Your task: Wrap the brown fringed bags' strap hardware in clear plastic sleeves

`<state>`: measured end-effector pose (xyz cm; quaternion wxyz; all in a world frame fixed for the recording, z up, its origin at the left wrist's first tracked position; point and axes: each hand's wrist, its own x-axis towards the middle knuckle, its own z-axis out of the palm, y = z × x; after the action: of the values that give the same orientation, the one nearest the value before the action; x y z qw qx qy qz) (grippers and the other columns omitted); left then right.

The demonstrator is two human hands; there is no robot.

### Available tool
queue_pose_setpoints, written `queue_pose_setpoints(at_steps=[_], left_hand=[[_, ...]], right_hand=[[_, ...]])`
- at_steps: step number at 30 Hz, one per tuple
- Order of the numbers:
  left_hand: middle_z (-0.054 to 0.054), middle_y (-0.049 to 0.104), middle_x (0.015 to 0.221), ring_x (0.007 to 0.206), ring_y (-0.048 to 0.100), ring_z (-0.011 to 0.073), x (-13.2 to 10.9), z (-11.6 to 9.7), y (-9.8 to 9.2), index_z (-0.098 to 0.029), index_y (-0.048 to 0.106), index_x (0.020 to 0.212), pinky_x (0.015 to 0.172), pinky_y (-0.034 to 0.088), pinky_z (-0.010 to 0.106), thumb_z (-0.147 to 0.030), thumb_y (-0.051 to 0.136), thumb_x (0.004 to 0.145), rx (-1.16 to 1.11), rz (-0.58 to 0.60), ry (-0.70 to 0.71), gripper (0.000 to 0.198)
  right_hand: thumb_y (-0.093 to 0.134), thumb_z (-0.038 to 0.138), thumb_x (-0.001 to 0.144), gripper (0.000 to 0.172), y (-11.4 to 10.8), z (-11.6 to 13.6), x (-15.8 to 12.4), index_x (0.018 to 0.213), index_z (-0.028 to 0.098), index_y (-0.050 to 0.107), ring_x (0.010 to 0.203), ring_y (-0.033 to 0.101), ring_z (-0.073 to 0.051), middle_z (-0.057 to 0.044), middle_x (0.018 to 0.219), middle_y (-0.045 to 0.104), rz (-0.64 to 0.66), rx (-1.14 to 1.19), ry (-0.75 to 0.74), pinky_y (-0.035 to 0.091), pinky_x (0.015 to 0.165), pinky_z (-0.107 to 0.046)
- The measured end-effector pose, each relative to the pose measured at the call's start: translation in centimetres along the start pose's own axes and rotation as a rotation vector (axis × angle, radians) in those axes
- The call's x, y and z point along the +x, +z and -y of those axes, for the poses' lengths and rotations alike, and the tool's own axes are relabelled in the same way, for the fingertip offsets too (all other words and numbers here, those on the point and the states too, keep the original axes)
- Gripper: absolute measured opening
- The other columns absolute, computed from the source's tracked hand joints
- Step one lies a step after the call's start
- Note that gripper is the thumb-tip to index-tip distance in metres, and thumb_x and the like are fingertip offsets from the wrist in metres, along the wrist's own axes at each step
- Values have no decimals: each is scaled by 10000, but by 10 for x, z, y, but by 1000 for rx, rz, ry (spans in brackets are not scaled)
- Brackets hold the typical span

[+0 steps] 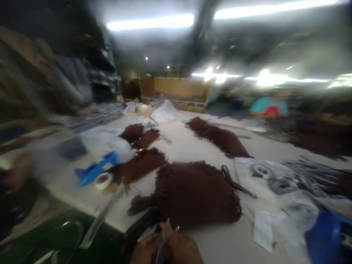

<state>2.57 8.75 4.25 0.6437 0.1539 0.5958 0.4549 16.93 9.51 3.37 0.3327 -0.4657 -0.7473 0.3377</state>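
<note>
At the bottom edge, my left hand (145, 249) and my right hand (183, 247) are close together with their fingers pinched. A thin greyish strip (161, 253) shows between them; blur hides what it is and which fingers grip it. Just beyond them lies a dark brown fringed bag (196, 194) with gold-coloured metal bits on its right side. A dark strap (140, 205) comes out at its left. Black-handled scissors (238, 183), smeared by motion, rest against the bag's right edge.
Several more brown fringed pieces (222, 139) lie on the white table (178, 146). A blue tape dispenser (96, 168) and a tape roll (103, 181) are at left. Coiled grey straps (283, 183) and a blue container (327, 238) are at right. A person (269, 106) is farther back.
</note>
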Motion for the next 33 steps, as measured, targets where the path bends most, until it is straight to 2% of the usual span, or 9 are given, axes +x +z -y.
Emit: queue_pose_setpoints(at_steps=[1,3,7,10,16,22,27,30,33], left_hand=[[52,653,697,623,583,167,-1,4,-4,-126,679,814,589,469,283,-462,821,628,2,22,5,410],[23,611,600,556,529,146,-2,11,-11,-126,666,754,540,400,260,-484,828,578,40,33,79,431],[11,607,627,567,509,150,-7,19,-12,-149,645,778,555,379,261,-457,670,744,263,-43,260,310],[36,647,752,722,577,196,-9,21,-11,-172,652,807,693,431,289,-382,585,826,442,-84,421,221],[64,617,904,920,573,224,-12,26,-12,-209,646,824,870,408,312,-324,494,910,629,-107,715,209],[70,614,943,923,581,218,-14,30,-18,-245,687,913,849,410,297,-316,447,939,754,-69,765,252],[83,627,934,879,598,217,-15,28,-21,-254,723,952,823,411,294,-320,444,936,816,-65,775,286],[75,662,929,893,613,224,-11,27,-20,-244,732,957,833,430,297,-336,496,908,685,-100,687,258],[69,715,928,932,634,248,-1,28,-19,-211,748,906,866,449,314,-339,590,827,459,-121,490,218]], right_hand=[[435,359,939,265,5,0,-10,1091,276,635,712,688,-157,-38,940,737,-31,60,70,531,600,-233],[399,408,945,301,13,-1,-24,1091,245,606,603,664,-148,-36,863,732,-130,188,268,514,554,-229],[510,638,827,441,29,2,-33,843,206,598,350,474,-95,19,608,620,-97,540,582,351,346,-203],[609,727,687,544,42,9,-27,749,187,592,313,349,-57,53,502,520,-101,777,671,256,311,-184],[770,649,553,564,53,4,-18,815,164,647,350,273,-34,110,414,356,-154,970,768,203,341,-148],[835,522,582,513,56,-4,-20,873,153,629,459,308,-25,97,538,385,-47,1315,784,191,424,-131],[748,625,642,487,57,10,-17,743,176,589,408,322,-50,87,482,375,-103,1181,775,198,410,-167],[735,638,648,494,62,11,-14,749,180,581,407,326,-50,79,493,407,-147,1184,788,197,407,-166],[807,623,553,549,69,-1,-13,749,173,562,392,238,-21,111,468,347,-164,1217,841,153,394,-151]])
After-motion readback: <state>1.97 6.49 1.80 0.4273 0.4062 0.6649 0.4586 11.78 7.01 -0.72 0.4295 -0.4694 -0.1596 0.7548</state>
